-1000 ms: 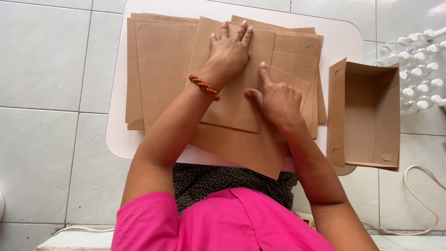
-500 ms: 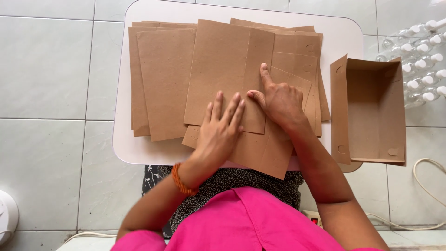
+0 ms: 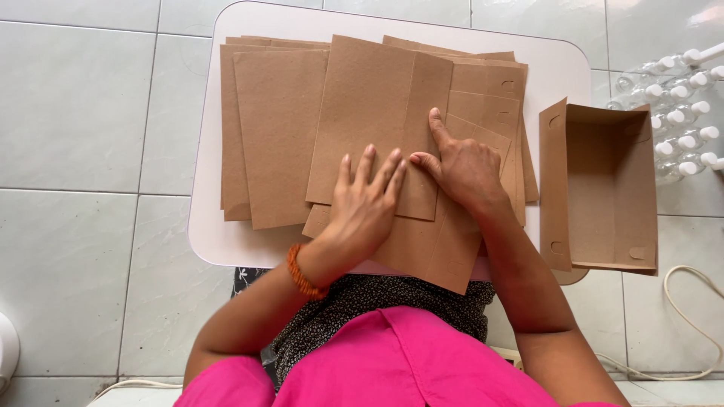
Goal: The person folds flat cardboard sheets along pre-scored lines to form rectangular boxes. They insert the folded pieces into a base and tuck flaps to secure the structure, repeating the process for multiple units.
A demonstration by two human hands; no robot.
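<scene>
A brown cardboard sheet point(image 3: 377, 113) with a folded flap lies on top of a spread of similar sheets on a small white table point(image 3: 204, 226). My left hand point(image 3: 366, 200), with an orange bead bracelet at the wrist, lies flat with fingers spread on the sheet's near edge. My right hand point(image 3: 464, 169) rests beside it, index finger stretched along the fold line, the other fingers curled. Neither hand grips anything; both press down on the cardboard.
A stack of flat brown sheets point(image 3: 264, 136) covers the table's left half. An assembled open brown box point(image 3: 603, 188) sits at the table's right edge. Clear bottles with white caps point(image 3: 679, 113) stand on the tiled floor at the right. A white cable point(image 3: 690, 301) lies lower right.
My left hand slid from the sheet's far end back to its near edge, staying flat. The right hand kept its place on the fold.
</scene>
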